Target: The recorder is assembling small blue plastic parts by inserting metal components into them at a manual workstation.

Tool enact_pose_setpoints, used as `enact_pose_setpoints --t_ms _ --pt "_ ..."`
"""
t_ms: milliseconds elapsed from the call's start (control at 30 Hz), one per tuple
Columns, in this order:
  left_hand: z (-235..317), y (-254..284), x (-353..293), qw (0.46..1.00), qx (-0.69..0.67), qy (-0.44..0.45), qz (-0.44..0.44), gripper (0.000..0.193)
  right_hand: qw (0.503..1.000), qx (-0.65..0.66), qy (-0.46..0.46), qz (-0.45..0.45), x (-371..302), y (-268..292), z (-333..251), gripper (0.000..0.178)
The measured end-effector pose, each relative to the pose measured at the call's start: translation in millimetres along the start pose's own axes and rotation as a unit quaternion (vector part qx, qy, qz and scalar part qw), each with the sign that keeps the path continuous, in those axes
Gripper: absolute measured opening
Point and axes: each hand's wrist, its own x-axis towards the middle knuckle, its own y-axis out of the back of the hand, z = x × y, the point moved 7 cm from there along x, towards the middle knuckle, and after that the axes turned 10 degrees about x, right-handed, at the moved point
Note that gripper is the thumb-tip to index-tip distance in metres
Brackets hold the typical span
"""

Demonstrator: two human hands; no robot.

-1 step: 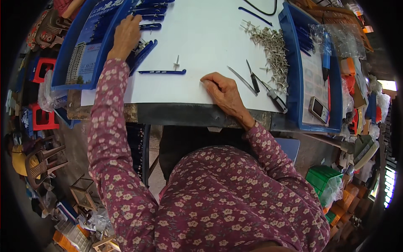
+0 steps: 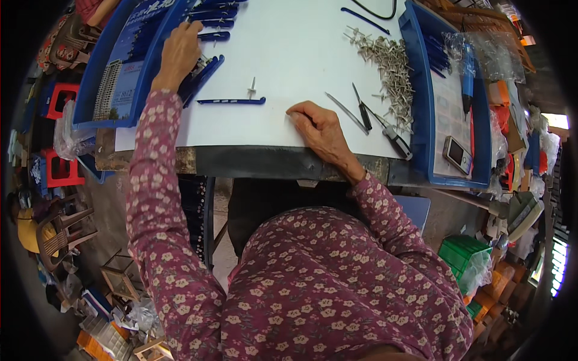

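Note:
My left hand (image 2: 179,51) lies over a stack of dark blue plastic strips (image 2: 215,23) beside the left blue tray (image 2: 143,90). Its fingers are bent together at the strips; what they grip is hidden beneath them. More blue strips (image 2: 205,78) lean in a bundle next to the wrist. My right hand (image 2: 321,133) rests on the white table sheet (image 2: 271,66), fingers curled in, with nothing visible in them. Between the hands lies a single blue strip (image 2: 232,101) with pale marks, and a small metal pin with a round head (image 2: 251,90) stands close to it.
To the right are a heap of metal pins (image 2: 388,69), tweezers (image 2: 349,112) and a dark-handled pointed tool (image 2: 394,141). The right blue tray (image 2: 423,120) holds strips, a blue pen-like tool (image 2: 468,78) and a small device with a screen (image 2: 457,155). One strip (image 2: 365,20) lies at the back.

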Motion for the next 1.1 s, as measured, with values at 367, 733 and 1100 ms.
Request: enact_pose_setpoints --t_ms 367,733,1100 --pt "103 38 -95 0.962 -0.265 -0.053 -0.027 0.018 1.0 -0.012 -0.015 0.004 -4 0 5 0.016" --pt "107 52 -98 0.948 -0.312 0.051 0.026 0.011 0.997 0.049 -0.049 0.041 -18 10 -7 0.015" --pt "173 93 -107 0.734 -0.649 0.181 -0.09 0.017 0.963 0.209 -0.157 0.063 -70 61 -32 0.012"
